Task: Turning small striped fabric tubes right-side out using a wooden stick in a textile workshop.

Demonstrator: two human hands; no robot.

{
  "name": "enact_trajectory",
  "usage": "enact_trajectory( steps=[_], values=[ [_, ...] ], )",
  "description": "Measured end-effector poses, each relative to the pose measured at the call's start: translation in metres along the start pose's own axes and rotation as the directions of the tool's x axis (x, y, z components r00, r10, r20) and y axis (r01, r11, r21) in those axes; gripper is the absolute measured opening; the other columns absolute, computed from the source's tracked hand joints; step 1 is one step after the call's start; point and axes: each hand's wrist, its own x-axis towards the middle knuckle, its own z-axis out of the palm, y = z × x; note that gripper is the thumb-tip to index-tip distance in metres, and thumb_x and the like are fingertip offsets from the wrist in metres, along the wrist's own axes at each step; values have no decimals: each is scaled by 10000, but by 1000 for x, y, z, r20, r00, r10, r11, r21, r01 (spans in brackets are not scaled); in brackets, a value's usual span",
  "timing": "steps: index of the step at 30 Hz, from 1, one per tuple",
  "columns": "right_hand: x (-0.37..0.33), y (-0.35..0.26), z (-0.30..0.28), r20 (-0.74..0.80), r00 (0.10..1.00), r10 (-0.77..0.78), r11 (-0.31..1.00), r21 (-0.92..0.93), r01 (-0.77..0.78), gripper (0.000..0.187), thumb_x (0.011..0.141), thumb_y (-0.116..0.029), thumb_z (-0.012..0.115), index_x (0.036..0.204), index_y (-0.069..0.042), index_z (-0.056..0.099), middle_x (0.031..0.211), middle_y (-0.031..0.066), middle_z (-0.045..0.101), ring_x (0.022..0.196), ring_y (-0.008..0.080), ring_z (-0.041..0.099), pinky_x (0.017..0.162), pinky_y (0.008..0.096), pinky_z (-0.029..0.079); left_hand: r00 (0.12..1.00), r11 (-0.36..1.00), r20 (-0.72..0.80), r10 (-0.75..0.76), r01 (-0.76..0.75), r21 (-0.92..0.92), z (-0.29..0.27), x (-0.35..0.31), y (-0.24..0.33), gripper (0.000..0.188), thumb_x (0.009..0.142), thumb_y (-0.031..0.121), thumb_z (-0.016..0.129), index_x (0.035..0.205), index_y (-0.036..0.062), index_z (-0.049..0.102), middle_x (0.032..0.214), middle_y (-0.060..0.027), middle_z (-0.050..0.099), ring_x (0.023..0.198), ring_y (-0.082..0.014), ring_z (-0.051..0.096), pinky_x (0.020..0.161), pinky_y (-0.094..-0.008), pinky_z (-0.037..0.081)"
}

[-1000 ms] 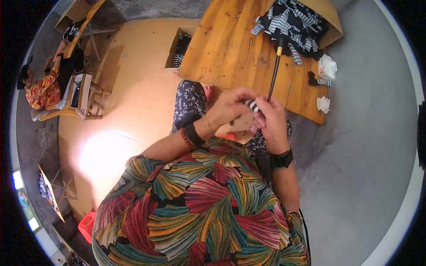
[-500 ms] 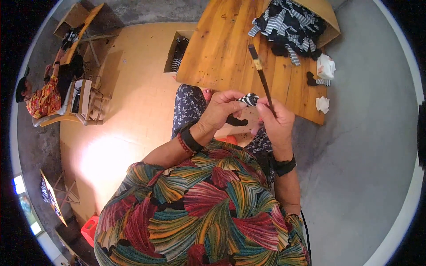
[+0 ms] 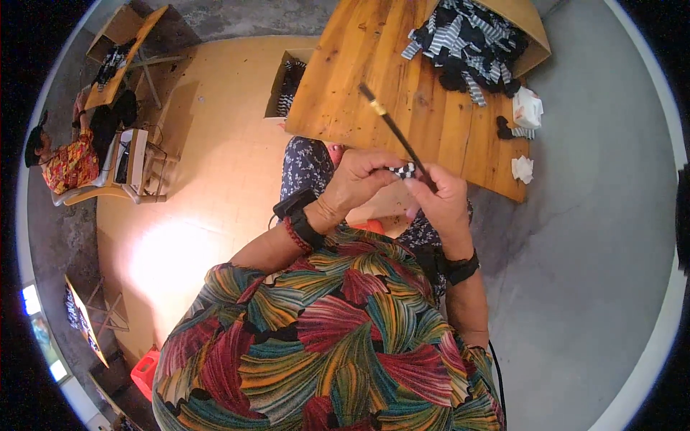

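My left hand (image 3: 356,179) is closed in a pinch on a small black-and-white striped sock (image 3: 406,170), bunched up between my two hands. My right hand (image 3: 443,202) grips a slim dark stick (image 3: 397,132) with a gold band, which points up and to the left over the table edge. The right thumb and fingertips also meet the sock's right end. Most of the sock is covered by my fingers, so its full shape cannot be seen.
Ahead stands a wooden table (image 3: 359,86) with a heap of striped and black socks (image 3: 471,47) spilling from a cardboard box (image 3: 533,32). A white tissue pack (image 3: 527,108) and one sock (image 3: 514,129) lie at its right. Another person (image 3: 68,158) sits far left.
The stick has swung to the left, and my right hand has shifted slightly left with it. The black sock end that hung below my hands is no longer visible.
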Motion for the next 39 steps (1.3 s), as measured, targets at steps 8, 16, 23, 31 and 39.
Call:
enact_trajectory(
  steps=[8,16,23,31,39],
  values=[
    [-6,-13,12,49,964,262,879,401,-259,109,696,-43,635,741,-46,537,694,-52,505,615,36,438,549,185,377,946,797,121,300,-318,514,-4,4,3,158,634,12,594,792,29,585,680,-123,556,612,-282,553,527,-321,429],
    [-12,11,1,176,964,198,878,405,-254,169,674,-32,652,678,-80,491,679,-79,459,603,24,415,535,170,347,992,997,99,-73,71,24,1,-6,-12,165,706,58,603,858,-2,585,712,-94,577,645,-177,560,578,-276,435],
    [-9,6,-3,132,978,160,917,348,-197,78,722,-34,611,744,-24,537,668,-67,481,624,16,426,553,169,357,983,996,170,76,-81,22,-6,-5,-4,166,804,121,577,898,-15,562,714,-32,558,662,-89,521,601,-232,427],
    [-4,2,9,44,977,210,895,393,-210,102,774,-44,583,854,12,608,708,-65,520,652,20,456,582,173,381,989,979,48,-140,145,-141,-4,-7,-6,142,839,144,547,850,4,568,678,14,525,604,-53,500,551,-197,429],
    [1,7,17,35,970,242,896,376,-238,69,731,-13,622,776,-16,569,706,-58,513,642,24,447,579,174,382,993,981,-54,100,-90,172,1,-9,-19,107,770,87,600,839,10,571,622,-84,529,578,-125,532,538,-252,434]
  ],
)
